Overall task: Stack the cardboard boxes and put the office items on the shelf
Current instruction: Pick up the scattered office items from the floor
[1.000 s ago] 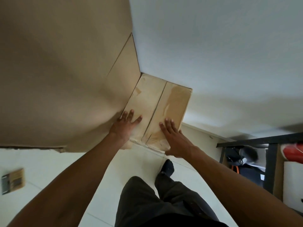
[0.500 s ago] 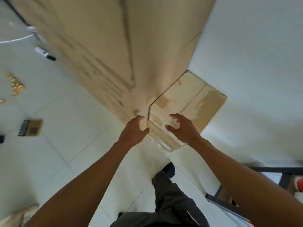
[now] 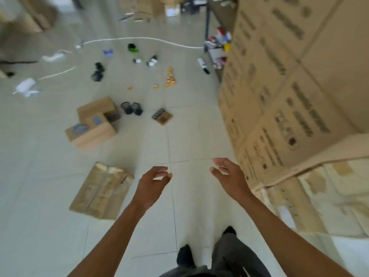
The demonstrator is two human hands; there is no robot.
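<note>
While both my hands hang over the bare tiled floor, neither holds anything: my left hand has its fingers loosely curled and apart, and my right hand is spread with relaxed fingers, just beside the stack of cardboard boxes that rises on the right. A taped box sits at the stack's base. On the floor to the near left lies a flat worn box; farther off, two small boxes with blue print sit together. Beyond them office items are scattered: two black mesh cups, orange bits, a marker. The dark shelf stands far right.
</note>
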